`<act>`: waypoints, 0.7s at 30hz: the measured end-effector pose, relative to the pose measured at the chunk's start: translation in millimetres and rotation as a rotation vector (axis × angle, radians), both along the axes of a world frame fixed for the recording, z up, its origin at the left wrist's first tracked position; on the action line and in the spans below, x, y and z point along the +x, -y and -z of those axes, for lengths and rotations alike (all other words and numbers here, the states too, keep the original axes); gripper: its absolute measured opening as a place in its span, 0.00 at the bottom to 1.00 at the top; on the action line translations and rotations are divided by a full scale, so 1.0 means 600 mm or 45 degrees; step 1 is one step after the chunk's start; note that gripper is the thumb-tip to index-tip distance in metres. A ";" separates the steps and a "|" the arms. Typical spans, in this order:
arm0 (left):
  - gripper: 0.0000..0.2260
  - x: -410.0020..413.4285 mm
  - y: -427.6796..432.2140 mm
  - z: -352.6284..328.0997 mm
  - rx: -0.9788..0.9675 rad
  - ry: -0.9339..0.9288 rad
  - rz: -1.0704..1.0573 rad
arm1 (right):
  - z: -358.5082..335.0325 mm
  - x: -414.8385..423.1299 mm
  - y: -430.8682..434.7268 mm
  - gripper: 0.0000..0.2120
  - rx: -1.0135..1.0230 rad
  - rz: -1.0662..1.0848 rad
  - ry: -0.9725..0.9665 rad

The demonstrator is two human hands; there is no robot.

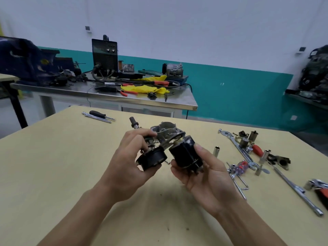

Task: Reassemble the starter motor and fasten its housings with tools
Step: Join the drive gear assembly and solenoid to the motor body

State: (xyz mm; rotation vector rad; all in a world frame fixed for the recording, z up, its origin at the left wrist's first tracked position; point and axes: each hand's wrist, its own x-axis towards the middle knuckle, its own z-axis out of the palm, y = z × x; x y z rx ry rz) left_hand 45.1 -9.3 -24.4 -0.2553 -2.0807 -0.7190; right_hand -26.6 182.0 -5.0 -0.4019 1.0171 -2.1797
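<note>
The desk (71, 166) is pale yellow. The motor body (184, 153) and end cap (152, 159) are black, the nose casting (166, 129) dull grey. At right, a screwdriver (240, 166) handle is purple and red. Far: yellow cloth (142, 88), teal-and-white wall (230, 86).

red-handled tool (322, 192) cut by right edge | blue vise (26, 61) blurred (also cut, left edge)

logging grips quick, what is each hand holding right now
Left hand: holding the shorter black round metal canister.
Right hand: holding the longer black cylindrical metal motor body.
</note>
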 end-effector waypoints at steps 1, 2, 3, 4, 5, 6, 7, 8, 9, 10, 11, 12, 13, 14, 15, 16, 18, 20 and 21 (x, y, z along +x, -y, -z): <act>0.22 0.000 -0.001 -0.001 -0.012 -0.015 -0.002 | 0.001 -0.001 0.000 0.11 0.027 0.021 -0.039; 0.21 -0.001 -0.001 -0.002 -0.037 -0.028 0.001 | 0.003 -0.003 -0.001 0.12 0.053 0.034 -0.079; 0.20 -0.001 -0.001 -0.003 -0.072 -0.039 0.006 | 0.005 -0.004 -0.001 0.14 0.075 0.041 -0.116; 0.19 -0.002 0.000 -0.003 -0.110 -0.046 0.011 | 0.007 -0.005 -0.002 0.18 0.097 0.046 -0.154; 0.19 -0.003 0.000 -0.003 -0.148 -0.051 0.014 | 0.009 -0.005 -0.002 0.23 0.116 0.047 -0.199; 0.18 -0.003 -0.001 -0.003 -0.187 -0.059 0.016 | 0.010 -0.004 -0.002 0.25 0.138 0.055 -0.261; 0.17 -0.004 -0.004 -0.002 -0.231 -0.075 0.016 | 0.010 -0.002 -0.002 0.27 0.169 0.072 -0.339; 0.16 -0.004 -0.007 -0.002 -0.284 -0.095 0.017 | 0.011 0.000 -0.002 0.28 0.214 0.096 -0.428; 0.15 -0.005 -0.011 -0.001 -0.340 -0.110 0.017 | 0.011 0.002 -0.002 0.28 0.266 0.128 -0.507; 0.15 -0.005 -0.015 0.000 -0.388 -0.111 0.018 | 0.012 0.003 -0.003 0.29 0.316 0.164 -0.569; 0.14 -0.006 -0.017 -0.001 -0.421 -0.101 0.018 | 0.012 0.004 -0.005 0.30 0.354 0.200 -0.612; 0.14 -0.007 -0.020 -0.002 -0.445 -0.092 0.017 | 0.012 0.004 -0.007 0.29 0.372 0.226 -0.640; 0.14 -0.006 -0.023 -0.003 -0.468 -0.092 0.016 | 0.011 0.003 -0.010 0.27 0.374 0.241 -0.663; 0.13 -0.003 -0.024 -0.004 -0.492 -0.101 0.023 | 0.009 0.003 -0.013 0.24 0.368 0.253 -0.684; 0.12 -0.001 -0.024 -0.005 -0.516 -0.125 0.040 | 0.007 0.005 -0.015 0.21 0.361 0.264 -0.701; 0.11 0.002 -0.022 -0.005 -0.544 -0.161 0.060 | 0.007 0.008 -0.015 0.21 0.358 0.274 -0.717; 0.10 0.009 -0.017 0.002 -0.584 -0.225 0.091 | 0.011 0.016 -0.013 0.22 0.348 0.287 -0.734; 0.11 0.021 -0.008 0.016 -0.622 -0.248 0.102 | 0.019 0.026 -0.006 0.23 0.348 0.289 -0.745; 0.12 0.031 -0.001 0.025 -0.644 -0.232 0.112 | 0.024 0.031 -0.003 0.23 0.362 0.287 -0.746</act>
